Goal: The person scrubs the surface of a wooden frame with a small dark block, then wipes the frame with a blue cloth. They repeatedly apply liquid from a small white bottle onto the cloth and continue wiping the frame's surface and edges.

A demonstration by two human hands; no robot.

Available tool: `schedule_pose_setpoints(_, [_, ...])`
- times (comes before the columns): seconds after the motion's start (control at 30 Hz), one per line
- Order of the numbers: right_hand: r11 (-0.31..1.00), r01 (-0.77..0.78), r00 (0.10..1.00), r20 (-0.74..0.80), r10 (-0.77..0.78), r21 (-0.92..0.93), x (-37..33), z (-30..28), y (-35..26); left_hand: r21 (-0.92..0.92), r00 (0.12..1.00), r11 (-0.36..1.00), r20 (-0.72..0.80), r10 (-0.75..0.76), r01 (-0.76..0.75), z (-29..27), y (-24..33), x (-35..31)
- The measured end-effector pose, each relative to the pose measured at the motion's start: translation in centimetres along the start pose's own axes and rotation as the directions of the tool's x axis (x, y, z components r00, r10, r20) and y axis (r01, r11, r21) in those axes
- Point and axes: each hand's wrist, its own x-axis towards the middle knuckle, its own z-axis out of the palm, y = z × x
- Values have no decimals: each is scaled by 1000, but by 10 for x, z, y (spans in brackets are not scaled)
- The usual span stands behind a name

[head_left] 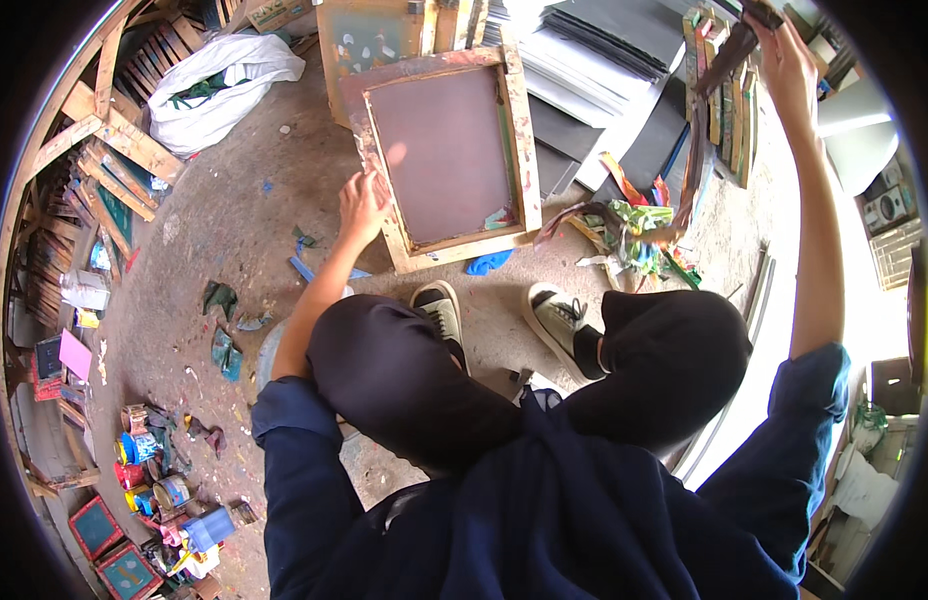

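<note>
A wooden screen-printing frame (522,140) with taut brownish mesh (449,160) stands tilted in front of my feet. My left hand (365,205) is closed on its left rail, fingers bent over the wood. Raised at the upper right, my right hand (787,60) grips a long brown strip of tape (696,150). The strip hangs down to a crumpled heap of used tape (639,235), and a brown length curls toward the frame's lower right corner. Whether that length still sticks to the frame, I cannot tell. A scrap of green tape (498,218) shows in the mesh's lower corner.
Behind the frame lean other screens (369,45), beside stacks of white and black sheets (584,70). More wooden frames (739,120) stand upright at right. A blue scrap (489,262) lies by my shoes. Paint pots (169,490) and a white sack (224,90) sit at left.
</note>
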Motion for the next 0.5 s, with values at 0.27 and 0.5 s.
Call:
schedule_pose_setpoints(0.27, [932,-362,874,-358,328,-29,-9,-3,23,136,968,987,248,45,-80,-35,-19,-18])
schedule_pose_setpoints(0.5, [849,-340,900,-123,419,403,-166,68,19,146,773,912,592,229,-382,-59,8,-3])
